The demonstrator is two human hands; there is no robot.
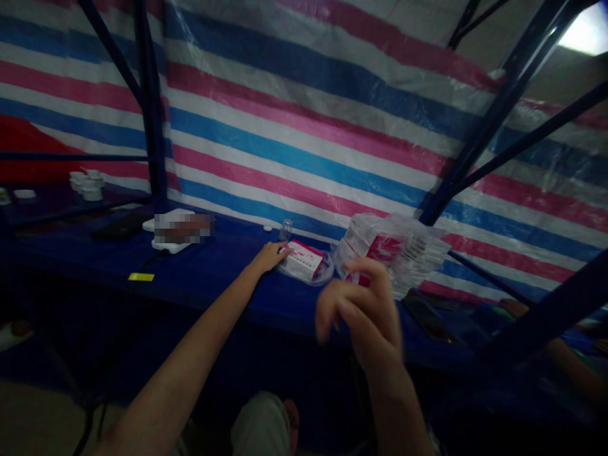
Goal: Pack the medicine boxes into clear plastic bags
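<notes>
My left hand (272, 255) reaches out over the blue table, its fingers stretched flat at the left edge of a white and pink printed packet (306, 259). Clear plastic lies around that packet. Just behind my left fingers stands a small clear glass jar (285, 229), with a small white cap (268, 228) to its left. Raised nearer the camera, my right hand (363, 310) is slightly blurred, its fingers loosely bent and apart with nothing visible in them. Behind it sits a pile of plastic-wrapped white and pink packets (413, 250), partly covered by the hand.
White devices (171, 221) and a dark flat object (121, 226) lie left on the table (223, 278), near a yellow label (141, 277). White tubs (90, 187) stand farther left. Blue metal posts (151, 101) frame a striped sheet. Another person's arm (570, 361) shows at right, near a phone (430, 320).
</notes>
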